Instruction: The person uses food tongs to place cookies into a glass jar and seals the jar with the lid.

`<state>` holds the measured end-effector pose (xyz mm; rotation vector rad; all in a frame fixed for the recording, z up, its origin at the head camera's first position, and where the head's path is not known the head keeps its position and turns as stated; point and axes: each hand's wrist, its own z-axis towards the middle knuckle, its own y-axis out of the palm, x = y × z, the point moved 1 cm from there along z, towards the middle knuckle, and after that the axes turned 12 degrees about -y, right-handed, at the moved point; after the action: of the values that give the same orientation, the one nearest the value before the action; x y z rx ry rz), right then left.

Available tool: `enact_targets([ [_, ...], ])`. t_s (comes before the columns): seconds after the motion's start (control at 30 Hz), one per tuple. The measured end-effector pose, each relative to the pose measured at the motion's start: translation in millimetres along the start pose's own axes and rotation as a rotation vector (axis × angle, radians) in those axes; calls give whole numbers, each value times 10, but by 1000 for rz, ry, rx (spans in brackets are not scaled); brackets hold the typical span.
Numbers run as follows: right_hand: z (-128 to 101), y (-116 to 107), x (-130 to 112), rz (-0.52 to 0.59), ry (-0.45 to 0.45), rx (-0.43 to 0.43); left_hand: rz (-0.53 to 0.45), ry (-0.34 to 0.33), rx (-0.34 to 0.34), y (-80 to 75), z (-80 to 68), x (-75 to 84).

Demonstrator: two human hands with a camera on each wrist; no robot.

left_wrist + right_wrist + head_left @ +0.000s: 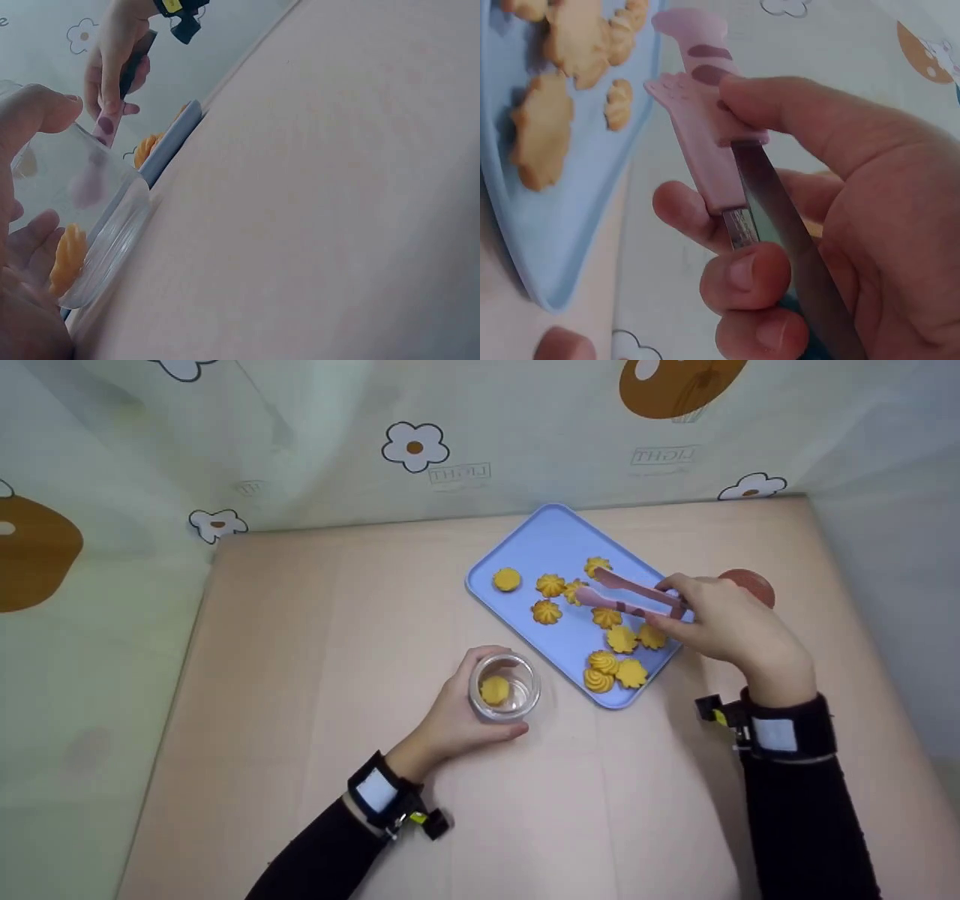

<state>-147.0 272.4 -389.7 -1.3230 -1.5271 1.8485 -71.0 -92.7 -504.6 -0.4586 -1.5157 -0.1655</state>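
My left hand [456,718] grips a clear jar [531,706], fingers and thumb around its sides. One yellow cookie [494,690] lies inside, on the jar's bottom. In my right hand [739,622] is a pair of pink tongs [637,588], pinched between thumb and fingers. Their paw-shaped tips [697,26] stand apart over the blue tray [540,536], with no cookie between them. Several piped yellow cookies [550,585] are spread over the tray. Close below the tongs, a cookie [607,618] is partly covered by them in the head view.
A reddish round thing [752,586] shows behind my right hand, beside the tray. The jar stands left of the tray's near edge. A pale cloth [337,660] covers the table, and a patterned curtain [315,442] hangs along its back edge.
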Motion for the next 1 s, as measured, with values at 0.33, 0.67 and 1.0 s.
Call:
enact_targets([
  [0.33, 151, 200, -46, -3, 94, 6, -4, 5, -8, 1, -1, 0],
  [0.67, 190, 243, -57, 9, 89, 10, -3, -4, -9, -7, -1, 21],
  [1.0, 218, 279, -69, -32, 43, 42, 7, 10, -2, -6, 9, 25],
])
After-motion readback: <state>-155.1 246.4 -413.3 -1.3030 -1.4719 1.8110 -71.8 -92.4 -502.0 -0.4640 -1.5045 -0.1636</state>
